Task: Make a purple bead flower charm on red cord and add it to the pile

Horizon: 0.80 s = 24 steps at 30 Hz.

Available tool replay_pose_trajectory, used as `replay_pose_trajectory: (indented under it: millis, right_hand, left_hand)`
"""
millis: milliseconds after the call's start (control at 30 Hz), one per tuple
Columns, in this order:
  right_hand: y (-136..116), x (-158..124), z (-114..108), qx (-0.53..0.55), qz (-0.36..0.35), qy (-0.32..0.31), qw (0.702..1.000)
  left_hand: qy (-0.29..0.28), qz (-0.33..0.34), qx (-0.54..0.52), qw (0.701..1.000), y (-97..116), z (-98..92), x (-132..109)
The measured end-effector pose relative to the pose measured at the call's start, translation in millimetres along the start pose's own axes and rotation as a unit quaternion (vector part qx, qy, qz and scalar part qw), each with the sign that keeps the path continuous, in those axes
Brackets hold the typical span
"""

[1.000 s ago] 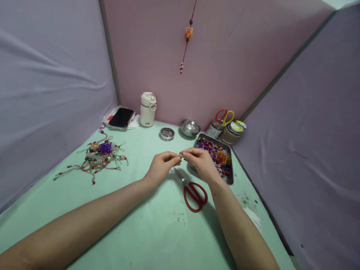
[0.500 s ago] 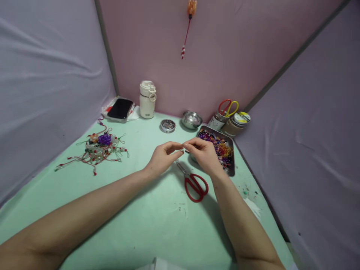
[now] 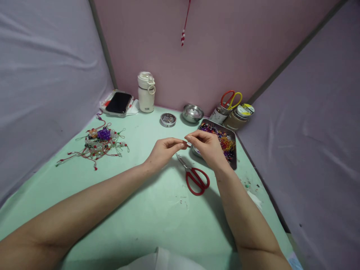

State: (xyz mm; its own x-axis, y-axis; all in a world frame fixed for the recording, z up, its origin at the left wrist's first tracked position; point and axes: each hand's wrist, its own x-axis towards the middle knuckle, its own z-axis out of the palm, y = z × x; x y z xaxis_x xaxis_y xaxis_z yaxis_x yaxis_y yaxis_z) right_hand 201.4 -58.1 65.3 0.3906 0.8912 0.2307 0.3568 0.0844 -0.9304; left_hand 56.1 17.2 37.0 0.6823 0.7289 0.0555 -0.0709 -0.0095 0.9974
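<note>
Above the middle of the table, my left hand [image 3: 164, 152] is closed in a pinch, thumb against forefinger. A tiny whitish and dark red piece [image 3: 188, 144] shows at its fingertips, too small to name. My right hand [image 3: 206, 145] is closed just to the right, thumb and forefinger pressed together above that piece; what they grip, if anything, I cannot make out. Below both hands lie red-handled scissors [image 3: 197, 181], blades pointing up and left. A small metal bowl [image 3: 196, 151] is partly hidden behind my right hand, at the edge of the bead tray [image 3: 235, 157].
Strung beadwork [image 3: 102, 144] is heaped at the left. Along the back stand a phone [image 3: 119, 102], a white bottle [image 3: 146, 95], a round tin [image 3: 168, 120], a metal bowl [image 3: 192, 113], a jar with scissors [image 3: 219, 114] and a lidded jar [image 3: 237, 118]. A beaded cord [image 3: 183, 35] hangs above.
My right hand has lifted slightly, opening a small gap to my left fingertips where the tiny piece now shows. The view has tilted, so the hanging cord sits higher in it.
</note>
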Motion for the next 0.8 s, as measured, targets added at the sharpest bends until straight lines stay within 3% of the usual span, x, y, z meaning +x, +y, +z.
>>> replay_pose_trajectory:
  millis: [200, 300, 500, 667, 800]
  right_hand:
    - [1.1, 0.5, 0.8, 0.031, 0.021, -0.002, 0.999]
    - [3.0, 1.1, 0.8, 0.063, 0.037, -0.003, 0.997]
    - [16.5, 8.8, -4.2, 0.132, 0.073, 0.029, 0.988]
    - [26.6, 10.0, -10.3, 0.082, 0.101, 0.093, 0.987]
    - [32.5, -0.3, -10.6, 0.052, 0.102, 0.1, 0.988]
  left_hand:
    - [-0.015, -0.011, 0.003, 1.0, 0.7, -0.6, 0.5]
    - [-0.062, -0.02, -0.001, 0.998, -5.0, -2.2, 3.2]
    - [-0.165, -0.144, -0.144, 0.965, -21.5, -1.4, 2.7]
    - [-0.179, -0.232, -0.214, 0.932, -24.0, -3.2, -7.5]
    - [-0.169, -0.272, -0.212, 0.923, -24.7, -5.3, -20.9]
